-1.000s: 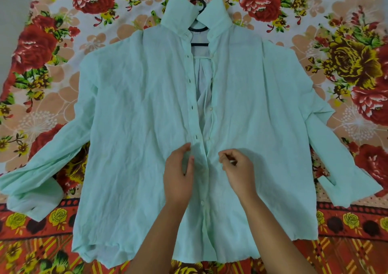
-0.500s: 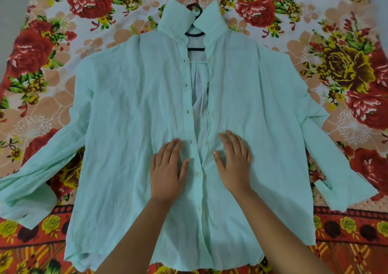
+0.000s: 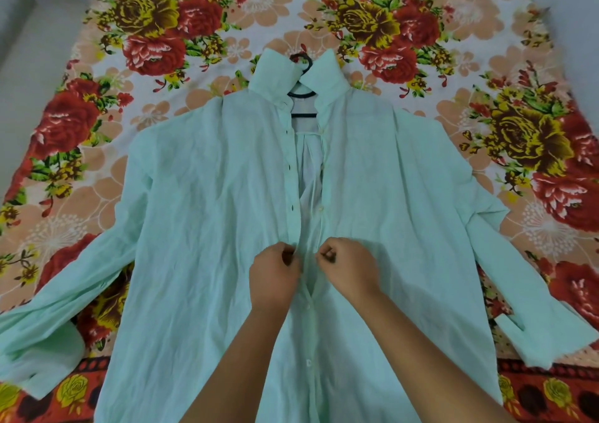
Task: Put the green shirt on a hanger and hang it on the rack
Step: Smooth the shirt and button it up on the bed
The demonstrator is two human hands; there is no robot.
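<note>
a pale green shirt (image 3: 201,228) lies flat, front up, across the middle of a floral bedsheet (image 3: 486,49), its sleeves spread toward the left and right edges and its collar toward the far edge. a black hanger (image 3: 304,115) sits inside the collar with its hook poking out. your left hand (image 3: 275,273) pinches the buttonhole strip at mid-chest with curled fingers. your right hand (image 3: 348,268) pinches the button-side edge just beside it. the front looks closed below your hands and open above. draw both edges level, keep the cloth flat, and push the button fully through before letting go. the rack is not in view.
</note>
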